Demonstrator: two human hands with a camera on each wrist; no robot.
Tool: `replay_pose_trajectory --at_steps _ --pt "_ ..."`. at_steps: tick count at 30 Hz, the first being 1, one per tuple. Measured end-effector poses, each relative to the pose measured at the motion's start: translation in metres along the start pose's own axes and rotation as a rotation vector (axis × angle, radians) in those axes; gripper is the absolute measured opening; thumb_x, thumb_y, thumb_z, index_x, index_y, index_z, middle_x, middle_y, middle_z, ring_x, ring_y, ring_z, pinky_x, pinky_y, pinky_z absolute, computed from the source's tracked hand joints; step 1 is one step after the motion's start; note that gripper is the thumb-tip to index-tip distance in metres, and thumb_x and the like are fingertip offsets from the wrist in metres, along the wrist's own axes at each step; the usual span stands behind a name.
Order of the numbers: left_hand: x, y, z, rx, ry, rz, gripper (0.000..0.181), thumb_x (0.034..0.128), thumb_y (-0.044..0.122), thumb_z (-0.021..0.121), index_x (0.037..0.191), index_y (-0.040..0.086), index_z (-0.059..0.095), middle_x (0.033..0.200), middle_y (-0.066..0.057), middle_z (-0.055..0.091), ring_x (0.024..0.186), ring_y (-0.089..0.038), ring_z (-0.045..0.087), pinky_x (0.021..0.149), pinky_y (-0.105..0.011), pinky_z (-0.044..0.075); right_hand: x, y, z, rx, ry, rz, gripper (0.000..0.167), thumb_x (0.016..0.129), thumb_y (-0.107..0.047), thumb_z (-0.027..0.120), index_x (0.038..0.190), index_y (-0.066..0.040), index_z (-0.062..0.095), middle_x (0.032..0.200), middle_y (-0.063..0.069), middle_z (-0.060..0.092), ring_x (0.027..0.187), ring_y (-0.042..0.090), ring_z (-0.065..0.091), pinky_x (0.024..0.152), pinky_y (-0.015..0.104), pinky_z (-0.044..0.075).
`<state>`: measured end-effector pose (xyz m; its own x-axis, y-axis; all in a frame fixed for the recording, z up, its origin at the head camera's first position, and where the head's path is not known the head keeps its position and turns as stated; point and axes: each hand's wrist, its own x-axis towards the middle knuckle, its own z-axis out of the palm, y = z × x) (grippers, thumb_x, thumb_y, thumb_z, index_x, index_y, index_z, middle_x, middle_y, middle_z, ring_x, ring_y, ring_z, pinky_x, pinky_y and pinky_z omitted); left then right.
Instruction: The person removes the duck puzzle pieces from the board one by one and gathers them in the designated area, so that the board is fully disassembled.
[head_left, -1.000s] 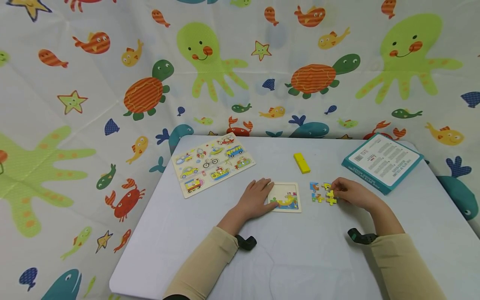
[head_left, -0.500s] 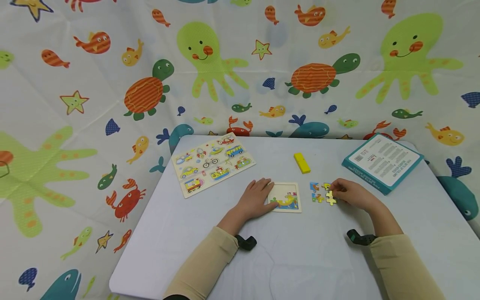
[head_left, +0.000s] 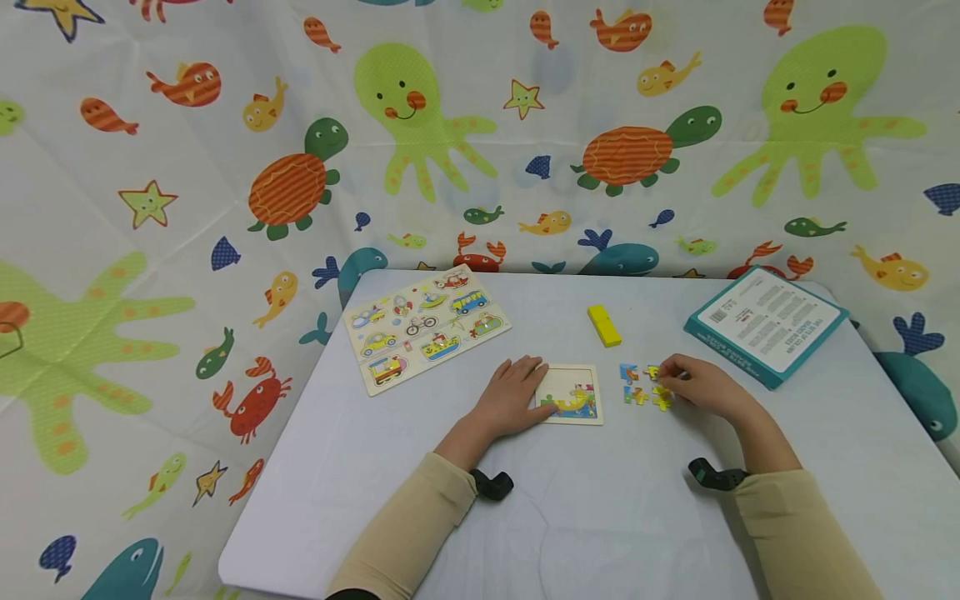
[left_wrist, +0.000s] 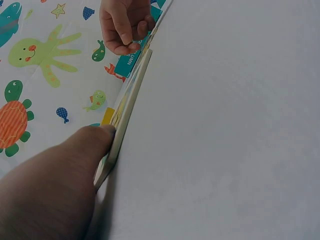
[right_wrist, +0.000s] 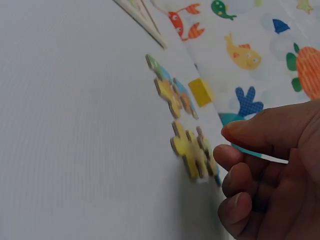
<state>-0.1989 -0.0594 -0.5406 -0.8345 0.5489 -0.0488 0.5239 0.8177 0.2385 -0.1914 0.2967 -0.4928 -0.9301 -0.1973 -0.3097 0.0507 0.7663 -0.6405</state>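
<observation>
A small square wooden jigsaw tray (head_left: 567, 377) lies flat on the table, its lower part filled with a colourful picture and its upper part bare wood. My left hand (head_left: 504, 398) rests along the tray's left side with fingers extended and thumb (left_wrist: 102, 136) on its edge. Several loose jigsaw pieces lie in a cluster to the tray's right, among them a yellow piece (head_left: 662, 400) and a blue and orange piece (head_left: 627, 374). Just over the cluster's right side hovers my right hand (head_left: 705, 385), its fingers loosely bent; the right wrist view shows nothing between thumb and fingertips.
A wooden vehicle puzzle board (head_left: 427, 329) lies at the back left. Behind the loose pieces is a yellow block (head_left: 603, 326). A teal box (head_left: 767, 327) sits at the back right. A sea-animal patterned cloth (head_left: 465, 125) hangs behind the table (head_left: 360, 517).
My right hand has shifted slightly left and up from the yellow piece, which looked paler half a second ago. My left hand and the tray have stayed put.
</observation>
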Motion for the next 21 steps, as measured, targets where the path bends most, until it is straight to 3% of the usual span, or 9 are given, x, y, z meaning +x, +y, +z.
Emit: replay_pose_trajectory --at_steps 9,21 --pt "0.0 0.0 0.0 -0.005 0.002 0.001 0.08 0.0946 0.067 0.044 0.158 0.021 0.026 0.164 0.002 0.025 0.154 -0.018 0.016 0.126 -0.042 0.011 0.009 -0.029 0.01 -0.001 0.002 -0.037 0.021 0.099 -0.027 0.059 0.113 -0.011 0.061 0.109 0.011 0.061 0.089 0.023 0.055 0.069 0.029 0.048" --pt "0.0 0.0 0.002 0.009 0.008 0.002 0.08 0.0948 0.066 0.045 0.157 0.02 0.028 0.163 0.001 0.026 0.153 -0.018 0.018 0.125 -0.043 0.013 0.023 -0.066 0.045 0.008 -0.061 -0.138 0.019 0.095 -0.021 0.064 0.112 -0.012 0.063 0.102 0.007 0.063 0.083 0.02 0.055 0.069 0.029 0.049"
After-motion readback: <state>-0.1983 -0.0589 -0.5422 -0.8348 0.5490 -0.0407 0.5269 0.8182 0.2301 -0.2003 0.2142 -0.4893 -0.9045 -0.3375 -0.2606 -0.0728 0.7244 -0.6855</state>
